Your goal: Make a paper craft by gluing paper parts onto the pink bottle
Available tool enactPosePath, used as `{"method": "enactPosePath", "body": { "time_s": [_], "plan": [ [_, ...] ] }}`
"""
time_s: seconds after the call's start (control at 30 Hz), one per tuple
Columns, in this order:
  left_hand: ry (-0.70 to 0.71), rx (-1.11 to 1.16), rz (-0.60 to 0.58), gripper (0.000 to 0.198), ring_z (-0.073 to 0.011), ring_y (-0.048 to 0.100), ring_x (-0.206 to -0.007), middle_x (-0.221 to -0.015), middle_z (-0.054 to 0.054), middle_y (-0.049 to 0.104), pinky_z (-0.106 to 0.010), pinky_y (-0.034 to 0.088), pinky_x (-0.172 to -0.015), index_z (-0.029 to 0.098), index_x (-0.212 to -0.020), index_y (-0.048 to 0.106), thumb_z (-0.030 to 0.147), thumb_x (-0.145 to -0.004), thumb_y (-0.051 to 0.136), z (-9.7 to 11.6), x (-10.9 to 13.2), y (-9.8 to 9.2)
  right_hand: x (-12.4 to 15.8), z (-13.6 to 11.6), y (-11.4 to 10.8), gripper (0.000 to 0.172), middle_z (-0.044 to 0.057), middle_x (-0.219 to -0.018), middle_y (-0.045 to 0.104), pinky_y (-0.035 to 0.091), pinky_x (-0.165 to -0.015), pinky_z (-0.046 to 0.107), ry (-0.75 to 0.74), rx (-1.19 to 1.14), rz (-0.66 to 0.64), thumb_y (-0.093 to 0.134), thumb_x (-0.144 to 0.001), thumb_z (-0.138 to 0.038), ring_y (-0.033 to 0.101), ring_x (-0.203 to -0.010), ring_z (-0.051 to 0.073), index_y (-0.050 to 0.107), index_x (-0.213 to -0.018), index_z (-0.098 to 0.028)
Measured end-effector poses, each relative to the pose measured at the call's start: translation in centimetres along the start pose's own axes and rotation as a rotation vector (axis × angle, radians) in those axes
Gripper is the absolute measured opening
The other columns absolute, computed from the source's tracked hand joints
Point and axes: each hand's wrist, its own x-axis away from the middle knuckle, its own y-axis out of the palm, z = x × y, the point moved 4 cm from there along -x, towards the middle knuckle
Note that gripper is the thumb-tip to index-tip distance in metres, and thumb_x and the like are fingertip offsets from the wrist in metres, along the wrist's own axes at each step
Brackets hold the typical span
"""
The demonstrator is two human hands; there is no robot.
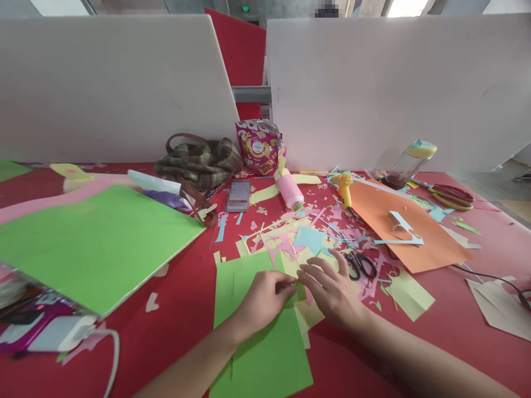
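A sheet of green paper (265, 354) lies on the red tabletop right in front of me, with a crease line down its left part. Over its upper right edge, my left hand (263, 301) pinches a small piece of green paper (297, 284) between thumb and fingertips. My right hand (329, 284) meets it from the right, its index fingertip at the same piece and its other fingers raised and fanned. Its thumb is hidden. Beneath and beyond both hands lie pale yellow, pink and blue paper scraps (311, 239). Black-handled scissors (362, 266) rest just past my right hand.
A pink paper-wrapped bottle (289, 189), yellow glue gun (344, 189) and snack bag (259, 146) stand or lie further back. Orange paper (409, 226), a clear jar (409, 164) and red-handled pliers (450, 196) are right. Large green sheets (99, 243) lie left. White partitions (116, 83) border the back.
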Motion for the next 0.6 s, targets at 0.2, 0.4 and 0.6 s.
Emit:
{"method": "enactPosePath", "body": {
  "time_s": [0.2,0.4,0.6],
  "plan": [
    [-0.238,0.487,0.096,0.017,-0.0129,0.057,-0.062,-0.068,-0.002,0.061,-0.023,0.044,-0.057,0.013,-0.074,0.059,0.022,-0.061,0.064,-0.9,-0.6,-0.5,-0.3,0.9,-0.5,0.026,0.009,-0.106,0.052,0.024,-0.088,0.044,0.175,-0.033,0.105,0.043,-0.076,-0.009,0.041,-0.102,0.023,0.047,-0.1,-0.018],
    [-0.321,0.721,0.085,0.023,-0.0101,0.055,-0.055,-0.06,0.001,0.057,-0.022,0.044,-0.052,0.013,-0.068,0.054,0.02,-0.054,0.071,-1.1,-0.5,0.0,-0.4,1.4,0.2,0.023,0.008,-0.095,0.053,0.03,-0.081,0.039,0.292,-0.262,0.028,0.037,-0.078,-0.01,0.044,-0.092,0.02,0.043,-0.099,-0.017],
    [-0.334,0.706,0.041,0.029,-0.01,0.055,-0.053,-0.057,0.002,0.056,-0.023,0.044,-0.052,0.013,-0.066,0.052,0.022,-0.049,0.073,-1.1,-0.4,0.4,-0.4,1.7,0.6,0.017,0.005,-0.085,0.055,0.035,-0.075,0.032,0.397,-0.515,-0.027,0.033,-0.082,-0.016,0.047,-0.083,0.016,0.048,-0.092,-0.018]
  ]
}}
